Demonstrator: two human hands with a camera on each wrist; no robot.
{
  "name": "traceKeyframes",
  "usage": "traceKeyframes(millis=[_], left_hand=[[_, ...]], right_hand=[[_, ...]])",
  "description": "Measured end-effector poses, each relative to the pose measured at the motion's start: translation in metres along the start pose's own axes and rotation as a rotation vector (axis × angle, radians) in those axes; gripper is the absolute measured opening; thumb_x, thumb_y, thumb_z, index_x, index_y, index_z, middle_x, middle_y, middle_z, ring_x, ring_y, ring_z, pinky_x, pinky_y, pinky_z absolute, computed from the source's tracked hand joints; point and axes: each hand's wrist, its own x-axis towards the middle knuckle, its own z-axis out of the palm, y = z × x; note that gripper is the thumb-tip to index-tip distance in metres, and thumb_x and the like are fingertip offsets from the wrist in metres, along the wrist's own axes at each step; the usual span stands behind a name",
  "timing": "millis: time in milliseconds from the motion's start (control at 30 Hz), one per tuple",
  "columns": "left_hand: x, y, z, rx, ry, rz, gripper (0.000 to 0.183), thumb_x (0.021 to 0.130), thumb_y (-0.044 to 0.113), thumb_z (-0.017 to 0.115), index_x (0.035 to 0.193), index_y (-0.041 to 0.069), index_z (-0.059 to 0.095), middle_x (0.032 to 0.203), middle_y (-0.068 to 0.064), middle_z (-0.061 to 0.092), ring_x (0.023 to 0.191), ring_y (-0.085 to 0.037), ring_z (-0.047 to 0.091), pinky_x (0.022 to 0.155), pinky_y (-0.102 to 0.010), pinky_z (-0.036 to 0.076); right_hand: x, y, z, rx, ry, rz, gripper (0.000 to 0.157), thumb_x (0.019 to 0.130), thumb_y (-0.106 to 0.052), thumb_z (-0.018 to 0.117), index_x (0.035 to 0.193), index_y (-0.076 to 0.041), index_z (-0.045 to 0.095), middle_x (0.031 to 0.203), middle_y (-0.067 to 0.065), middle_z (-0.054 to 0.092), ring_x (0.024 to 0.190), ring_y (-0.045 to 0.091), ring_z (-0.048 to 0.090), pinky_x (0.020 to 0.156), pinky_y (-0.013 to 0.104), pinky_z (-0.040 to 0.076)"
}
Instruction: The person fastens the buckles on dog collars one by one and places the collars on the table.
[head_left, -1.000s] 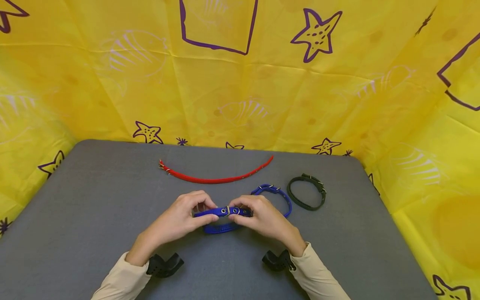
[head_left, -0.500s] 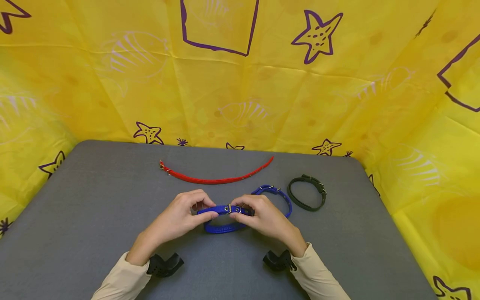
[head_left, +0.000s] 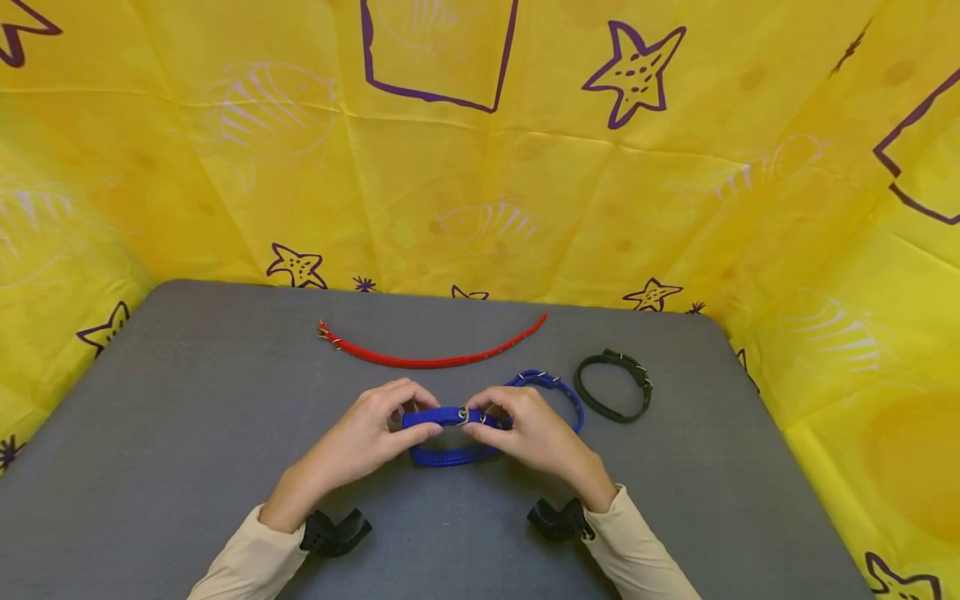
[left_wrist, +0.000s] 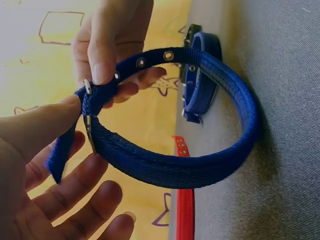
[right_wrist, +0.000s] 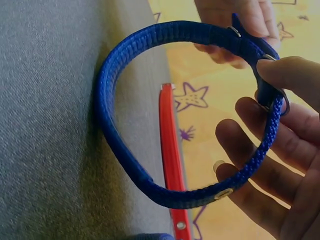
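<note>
A blue pet collar (head_left: 450,457) is held between my two hands, closed into a loop. My left hand (head_left: 371,429) pinches the strap's loose end left of the metal buckle (head_left: 463,415), between thumb and fingers. My right hand (head_left: 525,427) grips the collar just right of the buckle, near the D-ring. In the left wrist view, the loose tip of the collar (left_wrist: 175,172) hangs past the left thumb, and metal eyelets line the far strap. The right wrist view shows the right thumb pressing the collar (right_wrist: 107,100) beside the buckle. Fingers partly hide the buckle.
Behind the hands, a red collar (head_left: 420,362) lies unbuckled in a curve on the grey table (head_left: 225,375). A second blue collar (head_left: 577,404), partly behind my right hand, and a dark green collar (head_left: 585,392) lie looped at the right. A yellow patterned cloth (head_left: 480,167) surrounds the table.
The loose strap end has shifted right, and the eyelet once showing left of the buckle is now at it. Both hands have moved slightly right. The other collars lie unmoved.
</note>
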Motion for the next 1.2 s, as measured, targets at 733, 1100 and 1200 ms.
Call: traceKeyframes(millis=[733, 1100, 1200], left_hand=[[0.002, -0.008, 0.011, -0.102, -0.086, -0.096, 0.017, 0.093, 0.039, 0.068, 0.104, 0.027, 0.064, 0.095, 0.014, 0.068, 0.085, -0.004, 0.061, 0.076, -0.027, 0.050], [0.002, -0.005, 0.019, -0.131, -0.060, -0.094, 0.017, 0.091, 0.034, 0.073, 0.103, 0.024, 0.066, 0.092, 0.010, 0.070, 0.076, -0.005, 0.060, 0.068, -0.025, 0.049], [0.002, -0.004, 0.020, -0.120, -0.027, -0.076, 0.017, 0.091, 0.031, 0.073, 0.104, 0.023, 0.066, 0.093, 0.011, 0.070, 0.080, -0.004, 0.061, 0.073, -0.025, 0.051]], right_hand=[[-0.002, 0.000, -0.006, 0.053, 0.044, -0.008, 0.016, 0.091, -0.022, 0.073, 0.105, -0.017, 0.069, 0.098, -0.004, 0.069, 0.081, 0.004, 0.064, 0.072, 0.024, 0.056], [0.000, 0.000, -0.002, -0.004, 0.103, -0.191, 0.014, 0.090, -0.014, 0.073, 0.104, -0.013, 0.070, 0.098, 0.000, 0.071, 0.082, 0.008, 0.064, 0.065, 0.024, 0.054], [0.000, 0.001, -0.002, 0.002, 0.102, -0.209, 0.014, 0.091, -0.012, 0.072, 0.104, -0.012, 0.070, 0.098, 0.001, 0.071, 0.081, 0.008, 0.064, 0.064, 0.025, 0.054]])
